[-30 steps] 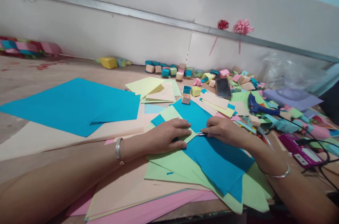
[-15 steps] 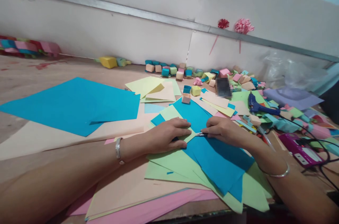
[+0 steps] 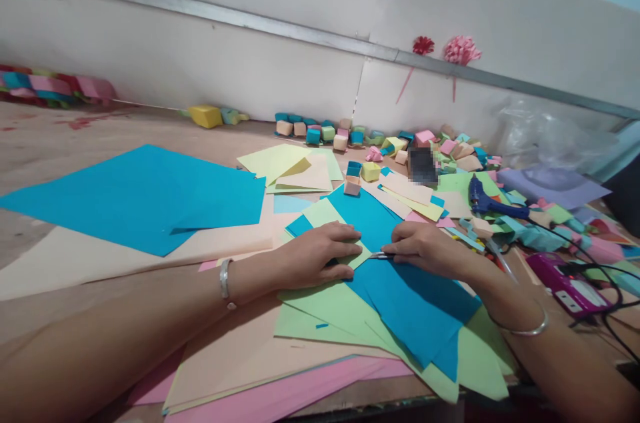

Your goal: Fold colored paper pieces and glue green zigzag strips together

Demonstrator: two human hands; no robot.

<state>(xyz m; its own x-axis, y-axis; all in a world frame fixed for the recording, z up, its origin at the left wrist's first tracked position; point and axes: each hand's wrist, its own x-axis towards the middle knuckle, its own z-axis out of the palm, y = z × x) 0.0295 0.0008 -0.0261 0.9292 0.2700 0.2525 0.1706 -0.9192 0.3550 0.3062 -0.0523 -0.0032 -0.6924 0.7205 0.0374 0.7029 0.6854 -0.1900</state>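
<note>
With right hand [image 3: 413, 246], pinches slim tool [image 3: 381, 255] at right end of green strip [image 3: 327, 215], pins strip under flat left hand [image 3: 327, 253], seems partway, with far boxes [image 3: 371, 173] formed and left sheet [image 3: 135, 199] remaining.

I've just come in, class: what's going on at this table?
A person's left hand lies on green paper, which rests over blue paper. The right hand grips a slim pointed tool, its tip at the green paper's edge. Small paper boxes stand beyond, and a blue glue gun lies to the right.
</note>
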